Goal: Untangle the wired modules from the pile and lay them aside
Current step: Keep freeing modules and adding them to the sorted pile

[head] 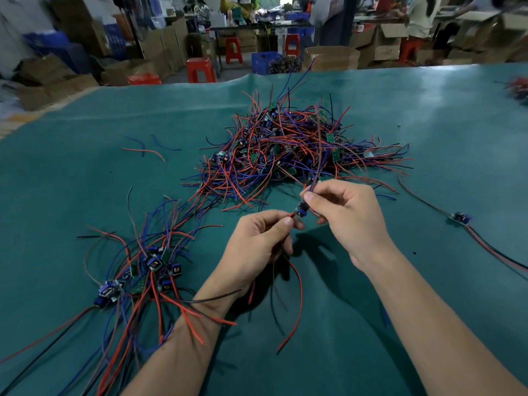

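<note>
Both hands pinch one module (300, 209): left hand (257, 247) on red leads, right hand (347, 217) on blue. Light, floppy wires snag in the pile (288, 147); hold near the board.

The bench (85, 167) is covered in smooth teal sheeting with a soft sheen, brightest at its far right. On it, the pile (285, 150) shows glossy red, blue and black plastic-insulated wires and small green circuit boards. Beyond the bench stand matt brown cardboard boxes (385, 44) and shiny red plastic stools (201, 70).
</note>
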{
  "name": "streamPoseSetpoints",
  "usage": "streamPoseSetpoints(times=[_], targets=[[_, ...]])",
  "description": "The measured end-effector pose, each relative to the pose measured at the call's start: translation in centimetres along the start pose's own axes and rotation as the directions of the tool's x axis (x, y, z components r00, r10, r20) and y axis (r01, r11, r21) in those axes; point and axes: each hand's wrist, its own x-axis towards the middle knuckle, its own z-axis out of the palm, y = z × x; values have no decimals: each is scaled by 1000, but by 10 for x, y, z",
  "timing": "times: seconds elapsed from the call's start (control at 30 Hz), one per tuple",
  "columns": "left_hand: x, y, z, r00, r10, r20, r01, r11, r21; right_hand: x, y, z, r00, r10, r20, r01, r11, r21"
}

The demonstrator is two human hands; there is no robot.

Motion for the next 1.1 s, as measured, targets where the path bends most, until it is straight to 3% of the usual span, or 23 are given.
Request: streamPoseSetpoints(times=[0.1, 0.17, 0.27, 0.37, 0.43, 0.5, 0.57, 0.67, 0.77, 0.87, 1.1], targets=[[-1, 1, 0, 999, 7, 35, -9, 999, 31, 5, 1, -2, 995, 65, -72, -63, 998, 29], [-2, 2, 0, 999, 3, 44, -5, 999, 42, 11, -1, -13, 976, 134, -171, -101, 977, 189], [-2, 3, 1, 1000, -4, 23, 4, 1000, 20, 19, -3, -42, 891, 275, -360, -90, 887, 454], [1, 2, 1, 999, 6, -39, -7, 1000, -27, 20, -1, -46, 833, 368, -413, -137, 861, 491], [2, 2, 1, 997, 13, -75, -17, 999, -48, 16, -1, -30, 884, 385, -264, -241, 861, 447], [2, 2, 1, 996, 16, -89, -20, 999, -48, 8, -1, -11, 936, 353, 11, -336, 882, 331], [2, 2, 0, 997, 10, -81, -11, 1000, -19, 0, 1, 3, 940, 265, 214, -312, 923, 227], [1, 2, 0, 999, -10, -46, 12, 999, 33, -3, 6, 7, 960, 155, 235, -201, 961, 190], [-2, 4, 1, 1000, -30, -4, 30, 999, 36, 0, 6, 2, 984, 88, 153, -114, 978, 172], [-3, 5, 2, 998, -47, 49, 44, 997, 61, 6, 6, -5, 994, 101, -39, -90, 972, 218], [-5, 7, 2, 992, -41, 120, 23, 989, 146, 17, -24, -47, 897, 135, -422, 91, 876, 474]])
